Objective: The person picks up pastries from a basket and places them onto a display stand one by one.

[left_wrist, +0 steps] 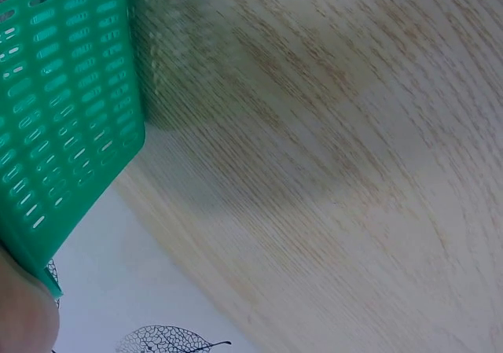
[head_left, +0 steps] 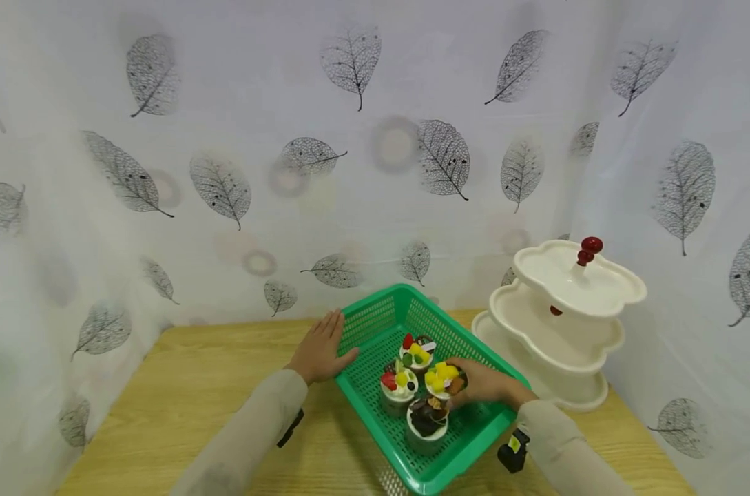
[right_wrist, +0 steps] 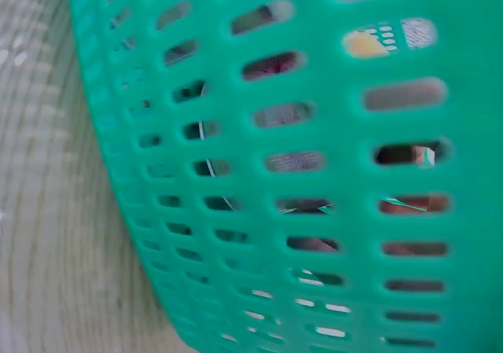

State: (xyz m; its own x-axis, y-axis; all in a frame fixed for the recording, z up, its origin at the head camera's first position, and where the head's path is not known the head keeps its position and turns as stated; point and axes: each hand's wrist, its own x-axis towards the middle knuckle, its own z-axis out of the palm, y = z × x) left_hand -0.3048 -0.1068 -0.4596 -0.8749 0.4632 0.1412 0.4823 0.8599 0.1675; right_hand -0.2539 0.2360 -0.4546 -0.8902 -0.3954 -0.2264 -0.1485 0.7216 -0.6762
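A green plastic basket (head_left: 443, 331) holds several dessert cups. My left hand (head_left: 320, 350) rests on its rim at the left corner, fingers straight; only a bit of that hand (left_wrist: 27, 310) shows in the left wrist view. Reaching inside, my right hand (head_left: 483, 382) grips a cup topped with yellow fruit cubes (head_left: 439, 379) from its right side. Around it stand a chocolate-topped cup (head_left: 427, 427), a strawberry-topped cup (head_left: 398, 387) and a mixed-fruit cup (head_left: 417, 353) behind. In the right wrist view the slotted basket wall (right_wrist: 338, 188) hides the hand.
To the right of the basket stands a white three-tier stand (head_left: 576, 282) with scalloped plates and a red knob. The wooden table (head_left: 226, 386) spreads out to the left. A leaf-print curtain (head_left: 238, 89) closes off the back and sides.
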